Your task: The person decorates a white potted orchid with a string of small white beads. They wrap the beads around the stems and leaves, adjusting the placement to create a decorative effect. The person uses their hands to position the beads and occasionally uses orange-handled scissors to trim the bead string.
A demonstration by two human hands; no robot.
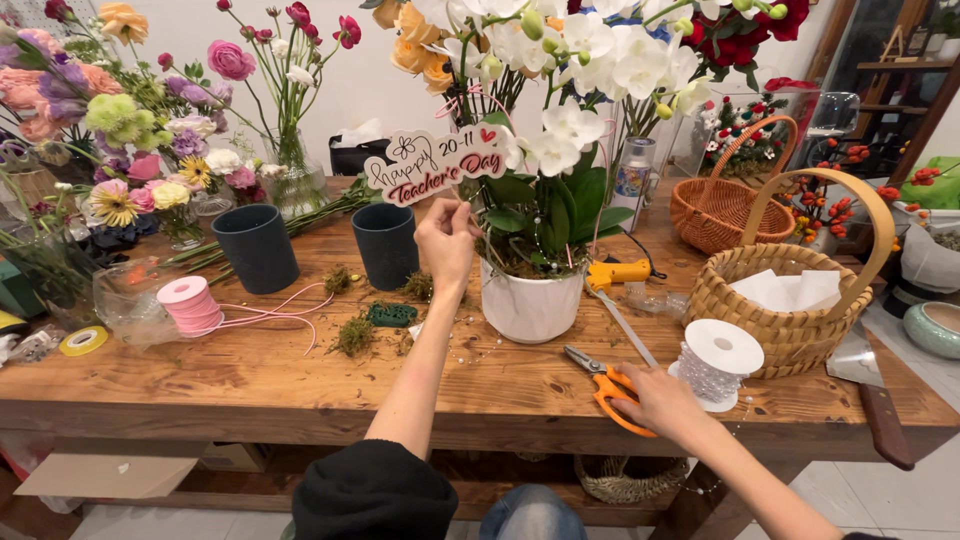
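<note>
Nearly dressed: white orchid pot [530, 300] at centre already carries its greeting sign [437, 163].
Left hand [447, 238] pinches the sign's stick; right hand [655, 398] rests spread on orange scissors [607, 388], lower right.

Under our right hand [655, 398] the orange scissors' [605, 383] handles are partly hidden; above our left hand [447, 243], the orchid blooms [590, 50] are cropped.

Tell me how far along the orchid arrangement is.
Done: white orchids stand potted in the white pot. In hand: the left hand holds the greeting sign's stick by the plant; the right hand rests on the orange scissors. Left: moss scraps and pink ribbon spool lie loose on the table.
</note>
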